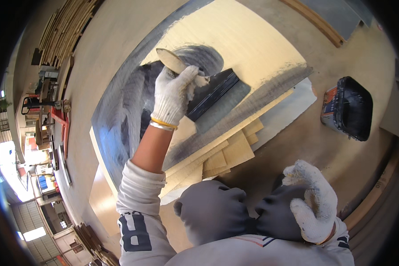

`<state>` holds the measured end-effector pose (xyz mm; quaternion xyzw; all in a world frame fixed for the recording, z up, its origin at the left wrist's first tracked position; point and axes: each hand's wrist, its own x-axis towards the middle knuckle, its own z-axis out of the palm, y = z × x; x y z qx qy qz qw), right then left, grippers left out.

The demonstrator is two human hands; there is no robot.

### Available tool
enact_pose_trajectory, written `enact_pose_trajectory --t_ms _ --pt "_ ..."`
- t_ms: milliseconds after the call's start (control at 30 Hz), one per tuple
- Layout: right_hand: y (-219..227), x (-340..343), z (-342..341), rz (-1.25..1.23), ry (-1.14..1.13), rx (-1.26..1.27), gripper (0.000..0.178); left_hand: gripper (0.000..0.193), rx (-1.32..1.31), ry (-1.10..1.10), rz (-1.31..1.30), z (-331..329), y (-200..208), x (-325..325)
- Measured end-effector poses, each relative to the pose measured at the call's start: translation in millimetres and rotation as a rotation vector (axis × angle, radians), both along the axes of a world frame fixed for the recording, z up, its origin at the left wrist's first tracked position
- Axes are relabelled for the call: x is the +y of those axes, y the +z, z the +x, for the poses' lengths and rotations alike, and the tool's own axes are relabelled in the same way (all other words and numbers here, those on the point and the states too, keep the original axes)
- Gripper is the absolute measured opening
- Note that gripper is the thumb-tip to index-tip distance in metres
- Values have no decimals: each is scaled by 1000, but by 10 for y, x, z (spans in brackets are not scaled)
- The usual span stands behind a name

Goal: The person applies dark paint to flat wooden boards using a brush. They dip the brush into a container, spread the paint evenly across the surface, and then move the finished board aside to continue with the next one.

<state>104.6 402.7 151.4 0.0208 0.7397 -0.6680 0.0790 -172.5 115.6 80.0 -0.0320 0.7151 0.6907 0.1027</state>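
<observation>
My left hand [173, 95], in a white knit glove, is closed around a tool with a tan, rounded, wood-like end [171, 60]. It is above a pale yellow board [248, 31] streaked with black coating. Beside that hand, a long black bar-shaped edge [214, 95] lies across the dark smear; whether it belongs to the held tool I cannot tell. My right hand [314, 204], gloved in stained white, hangs near my right knee. Its fingers are curved and apart from the thumb, with nothing between them.
Loose tan sheets [230, 155] stick out beneath the board's near edge, over a whitish sheet [292, 111]. To the right on the floor stands a black-smeared bucket [334, 106]. Stacked wooden strips [66, 33] and a red-framed cart [61, 122] are at the left.
</observation>
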Motion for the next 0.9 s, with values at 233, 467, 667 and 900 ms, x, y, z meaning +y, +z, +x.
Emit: enact_pose_trajectory --t_ms 233,467,667,900 --pt "135 215 113 -43 -98 -31 67 24 -243 280 634 -815 91 496" --pt "39 358 93 -172 -51 -63 64 33 -105 171 356 -558 156 -305" --pt "-199 325 67 -170 -73 174 61 38 -71 -10 -229 -299 462 -890" --pt "-197 289 44 -189 -58 156 65 52 406 -486 -1351 -307 534 83"
